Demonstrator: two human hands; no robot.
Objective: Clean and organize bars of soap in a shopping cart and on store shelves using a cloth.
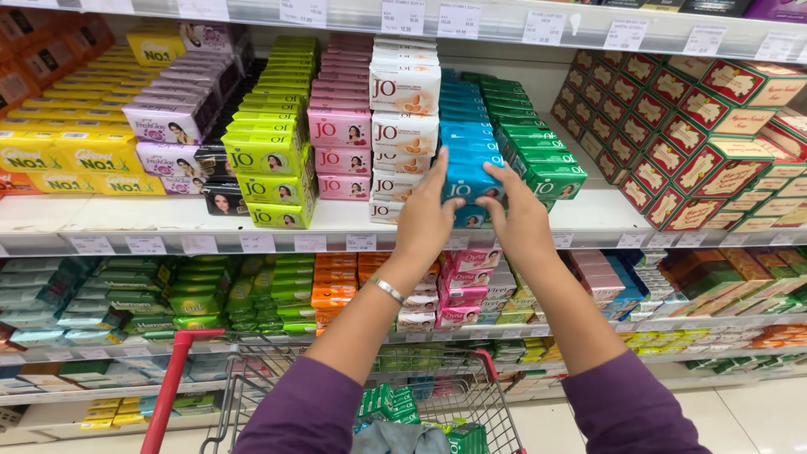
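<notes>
Both hands are clamped on a bright blue cardboard soap box (467,179), left hand (427,217) and right hand (521,220) gripping its sides. It sits at the front of the blue stack on the white store shelf (168,220), between white soap boxes (403,134) and green soap boxes (542,164).

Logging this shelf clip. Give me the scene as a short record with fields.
setting: shop aisle, shelf stacked with soap boxes
left hand: on the left side of the blue soap boxes
right hand: on the right side of the same blue stack
neighbours: white boxes to the left, green boxes to the right
below: shopping cart, red handle, holding green packs
</notes>
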